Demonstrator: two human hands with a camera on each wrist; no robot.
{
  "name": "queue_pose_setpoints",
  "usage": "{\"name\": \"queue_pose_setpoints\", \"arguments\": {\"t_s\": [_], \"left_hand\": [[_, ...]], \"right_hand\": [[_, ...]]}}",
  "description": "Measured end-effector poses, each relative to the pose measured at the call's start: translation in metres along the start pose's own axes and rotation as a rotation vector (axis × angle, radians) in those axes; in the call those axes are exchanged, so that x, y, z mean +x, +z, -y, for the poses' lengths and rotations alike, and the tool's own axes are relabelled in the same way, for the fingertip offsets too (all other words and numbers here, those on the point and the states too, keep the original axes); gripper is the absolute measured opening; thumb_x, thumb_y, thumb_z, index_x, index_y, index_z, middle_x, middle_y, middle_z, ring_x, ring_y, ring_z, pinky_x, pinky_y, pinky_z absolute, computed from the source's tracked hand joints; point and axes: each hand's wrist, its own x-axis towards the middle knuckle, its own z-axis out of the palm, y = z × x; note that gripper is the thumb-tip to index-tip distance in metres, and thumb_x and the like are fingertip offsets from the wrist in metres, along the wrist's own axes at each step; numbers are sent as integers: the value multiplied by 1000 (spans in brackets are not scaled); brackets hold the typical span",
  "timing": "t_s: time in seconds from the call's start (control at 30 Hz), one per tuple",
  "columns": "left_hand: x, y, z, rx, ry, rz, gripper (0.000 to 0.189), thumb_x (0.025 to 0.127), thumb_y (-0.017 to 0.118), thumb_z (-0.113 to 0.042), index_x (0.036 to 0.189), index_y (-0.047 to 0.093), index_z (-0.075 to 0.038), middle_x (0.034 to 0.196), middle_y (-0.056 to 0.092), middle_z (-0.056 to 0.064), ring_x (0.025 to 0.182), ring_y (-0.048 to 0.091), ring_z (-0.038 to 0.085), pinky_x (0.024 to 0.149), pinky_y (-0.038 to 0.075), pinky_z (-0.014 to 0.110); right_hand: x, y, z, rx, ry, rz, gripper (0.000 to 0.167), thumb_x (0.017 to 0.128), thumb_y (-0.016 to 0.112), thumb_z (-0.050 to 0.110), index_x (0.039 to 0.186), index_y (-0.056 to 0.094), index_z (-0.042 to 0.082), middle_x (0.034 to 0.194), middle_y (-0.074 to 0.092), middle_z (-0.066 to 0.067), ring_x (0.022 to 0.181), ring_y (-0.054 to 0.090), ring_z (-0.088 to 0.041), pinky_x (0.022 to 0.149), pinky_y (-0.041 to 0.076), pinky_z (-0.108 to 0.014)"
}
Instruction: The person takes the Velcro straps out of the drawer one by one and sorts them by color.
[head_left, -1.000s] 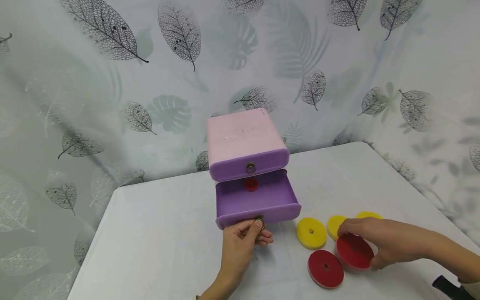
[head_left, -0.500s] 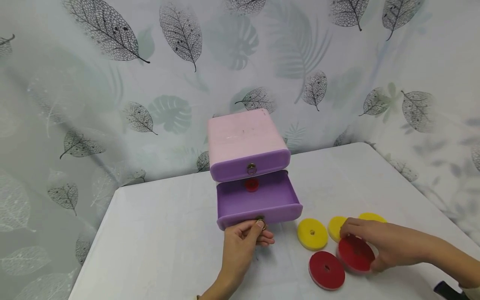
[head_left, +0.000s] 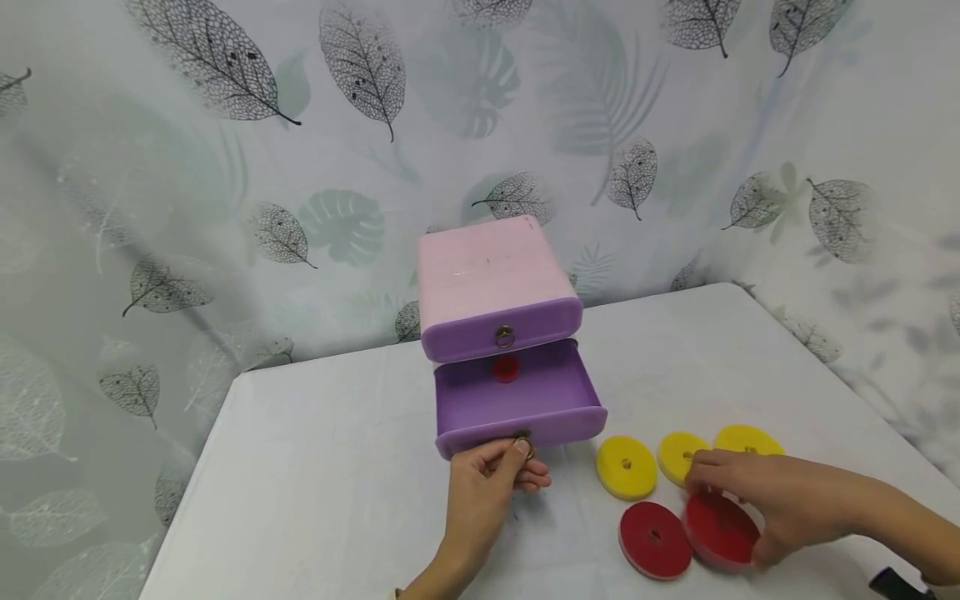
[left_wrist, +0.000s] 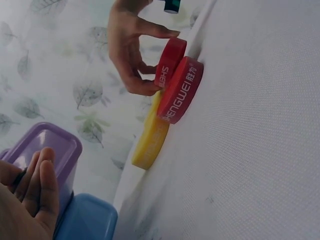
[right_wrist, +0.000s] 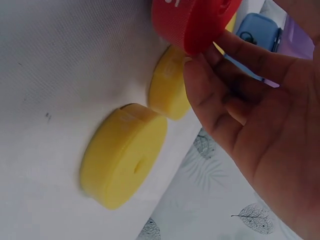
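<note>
My left hand (head_left: 483, 496) pinches the ring pull (head_left: 531, 450) of a purple drawer (head_left: 480, 433), which stands pulled out of a pink cabinet (head_left: 487, 267). A small red disc (head_left: 506, 367) lies at the back of this drawer. To the right, my right hand (head_left: 795, 504) grips a red tape roll (head_left: 722, 532) by its edges, thumb on the near side and fingers on the far side. Beside it lies another red tape roll (head_left: 655, 542), flat on the white table. The palm and fingertips show in the right wrist view, against the held roll (right_wrist: 200, 25).
Yellow rolls lie behind the red ones: one left (head_left: 626, 468), one in the middle (head_left: 678, 454), one right (head_left: 750, 439), partly behind my right hand. A purple upper drawer (head_left: 465, 337) is closed. A blue drawer (left_wrist: 87, 220) shows in the left wrist view.
My right hand has shifted slightly right and toward me with the red tape roll, uncovering more of the yellow rolls behind. The left hand keeps its hold on the ring pull.
</note>
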Motion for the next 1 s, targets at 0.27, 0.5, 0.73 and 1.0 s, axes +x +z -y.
{"name": "queue_pose_setpoints", "arguments": {"t_s": [0.27,0.5,0.73,1.0], "left_hand": [[0,1,0,-2,9,2,25,103,67,-15,95,72,8,83,74,21,72,76,28,70,64,38],[-1,1,1,-3,9,4,25,103,67,-14,95,72,9,83,74,21,72,76,28,70,64,39],[-1,2,1,-7,7,7,25,104,67,-14,96,72,8,83,74,21,73,76,28,70,64,38],[-1,2,1,-15,6,3,26,104,66,-15,96,72,9,84,74,22,73,76,28,71,64,38]], "right_hand": [[-1,1,-1,-47,53,-5,73,63,100,26,125,62,27,116,53,16,103,54,-10,68,57,-23],[0,8,-2,-55,63,-28,75,62,101,29,127,62,28,118,51,14,105,54,-15,67,58,-25],[1,15,-5,-101,90,-46,78,59,103,32,125,62,32,115,51,14,103,54,-16,66,59,-27],[1,-7,11,-142,118,-36,70,71,96,39,132,63,26,127,57,5,108,58,-24,74,62,-33]]}}
